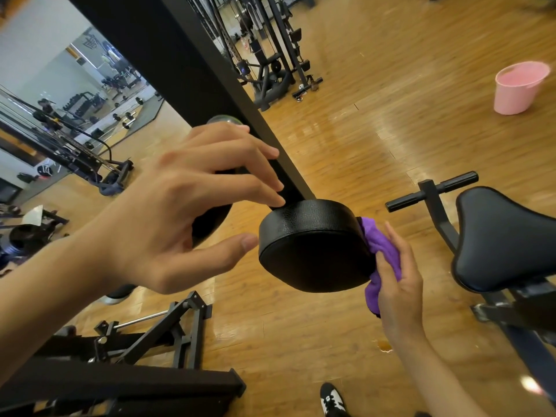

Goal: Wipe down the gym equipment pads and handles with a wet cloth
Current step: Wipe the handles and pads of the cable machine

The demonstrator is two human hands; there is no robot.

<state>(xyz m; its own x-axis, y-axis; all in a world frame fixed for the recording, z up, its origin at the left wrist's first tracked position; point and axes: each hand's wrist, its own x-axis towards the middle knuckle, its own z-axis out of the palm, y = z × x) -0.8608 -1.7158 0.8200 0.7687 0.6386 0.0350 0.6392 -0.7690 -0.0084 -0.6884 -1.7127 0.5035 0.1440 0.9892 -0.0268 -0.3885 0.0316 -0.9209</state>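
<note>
— Where is the pad?
— The round black pad (313, 248) sits mid-frame at the lower end of a slanting black post (180, 61). Its flat face is turned toward the camera.
— And the cloth?
— The purple cloth (383, 249) is bunched against the pad's right edge. The right hand (401, 287) holds it there, thumb across the cloth and fingers nearly straight alongside it.
— The left hand?
— The left hand (180, 215) is spread wide and grips nothing. Its thumb tip is just beside the pad's left edge and a fingertip is at the upper rim. Whether they touch, I cannot tell.
— What lies around?
— A black seat (505, 236) stands to the right, with a short black bar (433, 191) between it and the pad. A pink bucket (516, 91) stands well apart on the wooden floor (376, 130), at upper right. A black-and-white shoe (332, 400) shows at the bottom edge.
</note>
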